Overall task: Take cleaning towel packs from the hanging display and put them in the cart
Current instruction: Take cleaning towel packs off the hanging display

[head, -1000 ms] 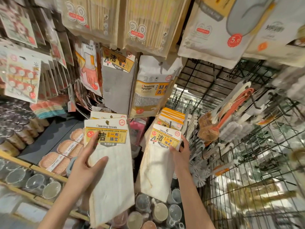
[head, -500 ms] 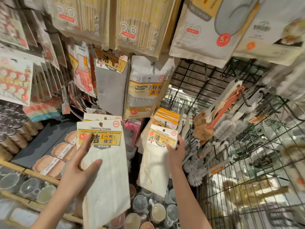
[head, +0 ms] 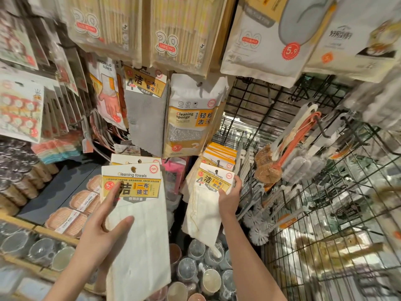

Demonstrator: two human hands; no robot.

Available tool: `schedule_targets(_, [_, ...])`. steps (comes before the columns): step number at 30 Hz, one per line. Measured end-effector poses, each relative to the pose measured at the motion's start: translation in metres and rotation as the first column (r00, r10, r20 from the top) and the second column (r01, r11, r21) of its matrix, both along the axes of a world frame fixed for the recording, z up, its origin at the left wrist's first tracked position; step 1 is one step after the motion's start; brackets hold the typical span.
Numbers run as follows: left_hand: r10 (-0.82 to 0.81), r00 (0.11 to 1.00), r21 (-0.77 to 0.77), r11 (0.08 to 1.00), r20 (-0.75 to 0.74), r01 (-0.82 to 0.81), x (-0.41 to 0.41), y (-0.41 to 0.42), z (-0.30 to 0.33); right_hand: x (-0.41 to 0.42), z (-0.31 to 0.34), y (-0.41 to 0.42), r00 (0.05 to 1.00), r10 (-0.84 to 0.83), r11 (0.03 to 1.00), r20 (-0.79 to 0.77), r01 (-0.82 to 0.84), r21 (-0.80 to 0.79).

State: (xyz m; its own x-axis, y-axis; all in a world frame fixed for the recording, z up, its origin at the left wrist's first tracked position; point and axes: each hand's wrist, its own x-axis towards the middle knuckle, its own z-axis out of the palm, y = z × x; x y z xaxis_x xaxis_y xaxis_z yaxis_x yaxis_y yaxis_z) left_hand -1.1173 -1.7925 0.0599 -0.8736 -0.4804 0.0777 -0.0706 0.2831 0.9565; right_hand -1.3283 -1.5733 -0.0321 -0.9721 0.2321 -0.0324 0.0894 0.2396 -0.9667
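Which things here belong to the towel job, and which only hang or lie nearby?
Job:
left hand
left towel pack
right hand
right towel pack
hanging towel packs

Not the job:
sponge pack
gloves pack
grey cloth
brushes
cups

At your three o'clock a black wire grid rack [head: 271, 109] carries hooked brushes [head: 269, 168]; at twelve, cleaning towel packs [head: 219, 161] hang beneath a cleaning sponge pack [head: 191, 118].
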Motion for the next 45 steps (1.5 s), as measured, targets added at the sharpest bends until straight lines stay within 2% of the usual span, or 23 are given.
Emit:
schedule_targets(5, [0.015, 1.0, 0.041, 0.999, 0.017, -0.016, 0.003, 0.001, 0.001, -0.004, -0.004, -0.004, 1.0, 0.01, 0.999, -0.017, -0.01, 0.036])
schedule_targets(11, [0.032, 0.999, 0.065, 0.997, 0.005, -0.032, 0.005, 0.006, 0.004, 0.005, -0.003, 0.002, 0.999, -0.041, 0.996, 0.005, 0.041, -0.084])
schedule_targets(14, [0.012, 1.0, 0.07, 0.997, 0.006, -0.012, 0.005, 0.007, 0.001, 0.0, -0.001, 0.0, 0.996, 0.086, 0.98, 0.006, -0.083, -0.179])
schedule_targets(17, [-0.005, 1.0, 0.061, 0.998, 0.007, 0.004, 0.005, 0.009, 0.0, -0.012, 0.006, -0.002, 0.968, 0.211, 0.937, 0.139, -0.16, -0.311])
schedule_targets(21, [0.015, 1.0, 0.065, 0.998, 0.009, -0.016, 0.005, 0.009, 0.0, -0.023, 0.013, -0.004, 0.92, 0.342, 0.897, 0.193, -0.258, -0.36])
schedule_targets(24, [0.028, 1.0, 0.054, 0.998, 0.003, -0.028, 0.003, 0.006, -0.001, -0.029, 0.018, -0.006, 0.898, 0.376, 0.88, 0.23, -0.268, -0.392])
schedule_targets(34, [0.014, 1.0, 0.044, 0.999, -0.017, -0.013, -0.009, 0.0, -0.003, -0.048, 0.028, -0.008, 0.885, 0.393, 0.888, 0.251, -0.294, -0.354])
schedule_targets(39, [-0.01, 0.999, 0.089, 0.996, -0.032, 0.013, -0.012, 0.001, -0.003, -0.045, 0.028, -0.006, 0.882, 0.398, 0.889, 0.253, -0.302, -0.346])
schedule_targets(45, [-0.02, 0.998, 0.118, 0.993, -0.057, 0.027, -0.015, 0.006, -0.002, -0.025, 0.04, 0.003, 0.938, 0.322, 0.916, 0.132, -0.273, -0.292])
